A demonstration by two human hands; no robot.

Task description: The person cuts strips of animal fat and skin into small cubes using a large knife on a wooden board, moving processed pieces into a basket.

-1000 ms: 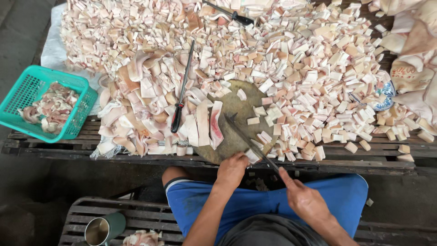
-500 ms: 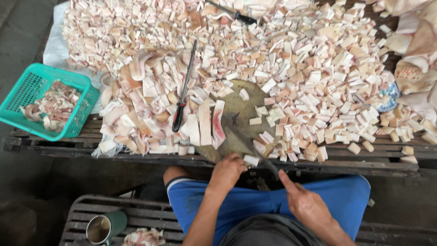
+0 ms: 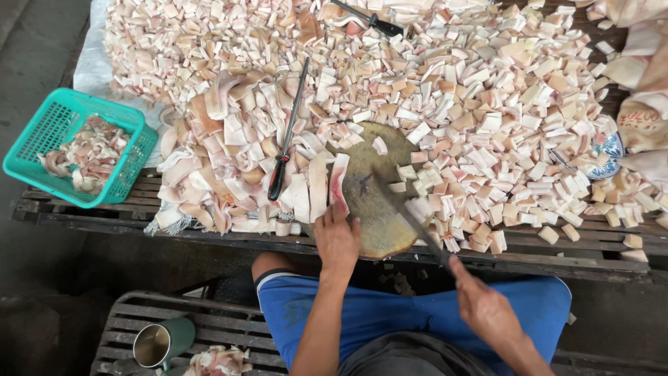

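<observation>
A round wooden chopping block (image 3: 379, 209) lies at the near edge of a wooden bench. My left hand (image 3: 337, 237) rests on the block's left side, fingertips touching a long strip of pale pink pork skin (image 3: 339, 179). My right hand (image 3: 483, 306) grips the handle of a knife (image 3: 407, 214), whose blade angles up and left over the block. A few cut squares (image 3: 407, 173) sit on the block. A large heap of cut skin pieces (image 3: 487, 118) covers the bench beyond it.
A sharpening steel (image 3: 287, 136) with a dark handle lies among uncut strips (image 3: 216, 167) left of the block. A teal plastic basket (image 3: 66, 184) holds scraps at far left. Another knife (image 3: 372, 19) lies at the top. A metal mug (image 3: 156, 343) stands by my knee.
My left hand has slid forward onto the block to the pork strip. The knife in my right hand has shifted slightly right across the block.
</observation>
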